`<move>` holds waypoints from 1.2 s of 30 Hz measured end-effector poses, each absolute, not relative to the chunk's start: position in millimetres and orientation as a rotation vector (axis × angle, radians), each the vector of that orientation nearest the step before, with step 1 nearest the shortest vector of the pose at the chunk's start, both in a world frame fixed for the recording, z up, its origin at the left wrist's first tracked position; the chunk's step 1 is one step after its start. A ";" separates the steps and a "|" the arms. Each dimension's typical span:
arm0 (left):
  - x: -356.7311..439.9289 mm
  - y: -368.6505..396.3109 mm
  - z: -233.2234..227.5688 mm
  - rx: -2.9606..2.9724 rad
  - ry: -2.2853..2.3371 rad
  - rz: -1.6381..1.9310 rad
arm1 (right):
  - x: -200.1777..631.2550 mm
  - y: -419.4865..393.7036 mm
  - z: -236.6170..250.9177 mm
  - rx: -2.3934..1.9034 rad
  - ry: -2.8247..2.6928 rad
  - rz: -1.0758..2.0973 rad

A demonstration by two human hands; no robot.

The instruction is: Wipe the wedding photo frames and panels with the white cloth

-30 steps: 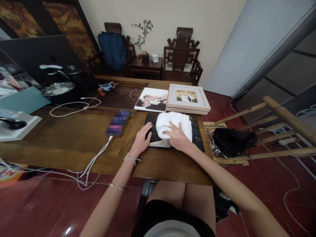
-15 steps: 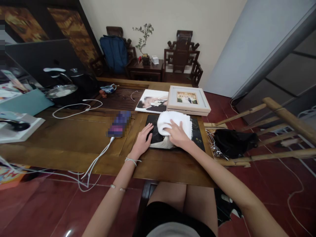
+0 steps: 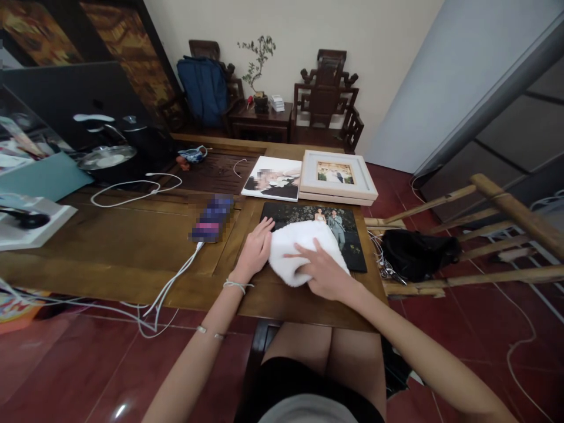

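A dark photo panel (image 3: 356, 235) showing a couple in wedding clothes lies flat on the wooden table (image 3: 145, 235). Folded white cloth (image 3: 291, 244) covers its lower middle and hangs a little past the near edge. My right hand (image 3: 324, 271) presses on the cloth, with some fingers spread over it and the thumb side tucked into its fold. At the panel's left edge rests my left hand (image 3: 258, 247), its fingers stretched out and holding nothing. The cloth hides the lower part of the picture.
Behind the panel lie a white photo print (image 3: 273, 179) and a pale picture frame (image 3: 339, 176). A phone (image 3: 212, 218) with white cables is to the left, near a teal box (image 3: 48, 176) and a glass-lidded pot (image 3: 108, 158). A bamboo rack (image 3: 440, 205) stands right of the table.
My right hand has drawn the cloth toward me and slightly left, from the panel's upper middle to its near edge. The couple in the picture is now uncovered. My left hand stays at the left edge.
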State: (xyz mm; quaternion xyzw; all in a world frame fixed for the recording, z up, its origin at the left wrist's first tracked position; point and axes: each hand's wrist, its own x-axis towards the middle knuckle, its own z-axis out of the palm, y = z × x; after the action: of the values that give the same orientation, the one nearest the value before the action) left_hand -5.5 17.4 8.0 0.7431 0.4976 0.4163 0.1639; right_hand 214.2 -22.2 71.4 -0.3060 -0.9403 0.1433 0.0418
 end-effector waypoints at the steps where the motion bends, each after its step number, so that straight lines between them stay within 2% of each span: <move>1: -4.5 17.8 6.4 2.161 1.435 1.146 | 219.8 -15.7 71.2 -1.021 -2.827 0.425; 7: -5.9 20.9 2.0 2.246 1.482 1.108 | 195.0 46.7 69.7 -1.400 -2.626 0.315; 14: -8.4 23.7 0.6 2.235 1.474 1.165 | 134.4 83.6 72.6 -1.305 -2.628 0.403; 17: -8.4 23.1 1.3 2.233 1.443 1.167 | 151.7 81.6 69.5 -1.264 -2.618 0.413; 22: -8.0 22.4 1.9 2.210 1.422 1.170 | 230.4 74.1 63.3 -1.375 -2.547 0.342; 28: -7.9 21.7 2.0 2.204 1.437 1.177 | 305.4 40.1 58.6 -1.447 -2.570 0.212; 36: -6.9 20.8 3.9 2.211 1.435 1.172 | 305.4 -70.0 63.2 -1.255 -2.759 0.248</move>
State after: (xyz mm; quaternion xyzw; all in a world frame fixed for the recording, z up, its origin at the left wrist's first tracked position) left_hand -6.9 20.8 3.9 0.7600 0.4935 0.4031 0.1280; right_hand 305.4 -70.0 63.2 -0.4122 -0.9061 0.0813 0.0500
